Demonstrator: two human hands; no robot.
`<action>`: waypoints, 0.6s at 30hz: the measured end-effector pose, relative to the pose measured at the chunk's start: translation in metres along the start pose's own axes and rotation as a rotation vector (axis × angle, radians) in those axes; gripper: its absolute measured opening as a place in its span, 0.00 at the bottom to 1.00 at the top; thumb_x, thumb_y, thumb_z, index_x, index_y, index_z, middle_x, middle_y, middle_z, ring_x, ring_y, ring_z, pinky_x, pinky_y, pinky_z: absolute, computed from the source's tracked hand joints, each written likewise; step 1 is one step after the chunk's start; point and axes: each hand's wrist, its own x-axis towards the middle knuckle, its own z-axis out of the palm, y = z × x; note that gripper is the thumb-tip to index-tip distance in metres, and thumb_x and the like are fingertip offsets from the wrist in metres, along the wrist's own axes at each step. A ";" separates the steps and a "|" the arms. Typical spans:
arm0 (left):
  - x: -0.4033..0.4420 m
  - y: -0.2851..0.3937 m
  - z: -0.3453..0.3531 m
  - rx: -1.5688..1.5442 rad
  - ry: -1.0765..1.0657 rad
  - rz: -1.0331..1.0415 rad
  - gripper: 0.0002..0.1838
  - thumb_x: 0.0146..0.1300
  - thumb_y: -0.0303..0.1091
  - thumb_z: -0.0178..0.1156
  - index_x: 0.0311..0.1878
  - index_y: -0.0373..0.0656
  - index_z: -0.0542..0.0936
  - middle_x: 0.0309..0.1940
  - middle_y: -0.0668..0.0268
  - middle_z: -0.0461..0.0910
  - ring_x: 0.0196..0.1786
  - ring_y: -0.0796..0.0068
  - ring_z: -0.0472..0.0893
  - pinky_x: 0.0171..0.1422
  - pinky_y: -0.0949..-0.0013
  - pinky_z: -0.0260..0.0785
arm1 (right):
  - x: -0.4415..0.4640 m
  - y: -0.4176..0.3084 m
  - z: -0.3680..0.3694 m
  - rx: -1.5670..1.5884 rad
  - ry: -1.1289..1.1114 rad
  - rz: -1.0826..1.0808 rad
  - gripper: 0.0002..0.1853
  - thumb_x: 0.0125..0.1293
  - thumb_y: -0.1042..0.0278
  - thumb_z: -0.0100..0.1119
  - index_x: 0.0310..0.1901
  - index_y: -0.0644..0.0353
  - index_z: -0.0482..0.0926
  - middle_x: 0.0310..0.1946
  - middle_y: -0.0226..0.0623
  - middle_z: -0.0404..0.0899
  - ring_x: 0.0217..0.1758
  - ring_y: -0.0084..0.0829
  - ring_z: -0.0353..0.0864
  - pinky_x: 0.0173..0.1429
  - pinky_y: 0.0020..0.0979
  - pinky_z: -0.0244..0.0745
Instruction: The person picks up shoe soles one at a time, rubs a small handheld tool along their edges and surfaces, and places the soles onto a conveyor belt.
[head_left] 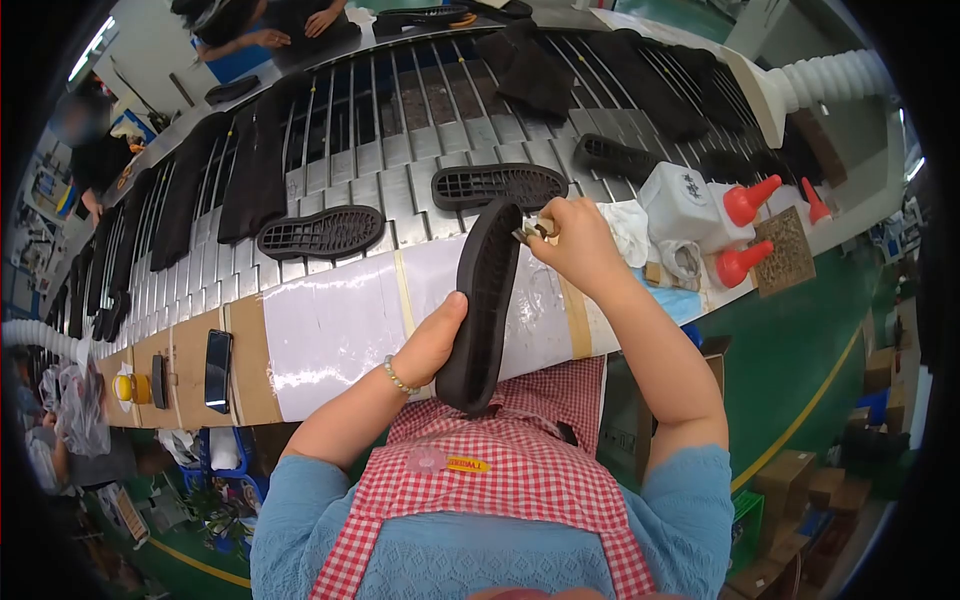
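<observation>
A black shoe sole (pixel 482 310) is upright and slightly tilted in front of my chest, its hollow ribbed side facing right. My left hand (pixel 433 340) grips its lower left edge. At the sole's upper right rim, my right hand (pixel 577 240) is closed in a pinch on a small brush-like tool, partly hidden by the fingers. Just beyond, another black sole (pixel 500 187) lies on the metal slatted conveyor (pixel 405 215), with a further sole (pixel 321 231) to its left.
White bottles with red nozzles (pixel 690 207) stand at the right beside a white cloth (pixel 626 232). A phone (pixel 217 371) and a yellow round object (pixel 131 388) lie on the left. Dark fabric pieces (pixel 255 165) lie across the conveyor. Other people are across and at far left.
</observation>
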 end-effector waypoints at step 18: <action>0.010 0.005 -0.007 -0.019 0.282 0.246 0.29 0.74 0.52 0.48 0.65 0.37 0.64 0.52 0.64 0.74 0.51 0.79 0.74 0.56 0.73 0.71 | -0.057 -0.049 0.010 0.189 -0.147 -0.256 0.12 0.46 0.68 0.69 0.30 0.61 0.76 0.27 0.41 0.76 0.39 0.43 0.75 0.45 0.40 0.71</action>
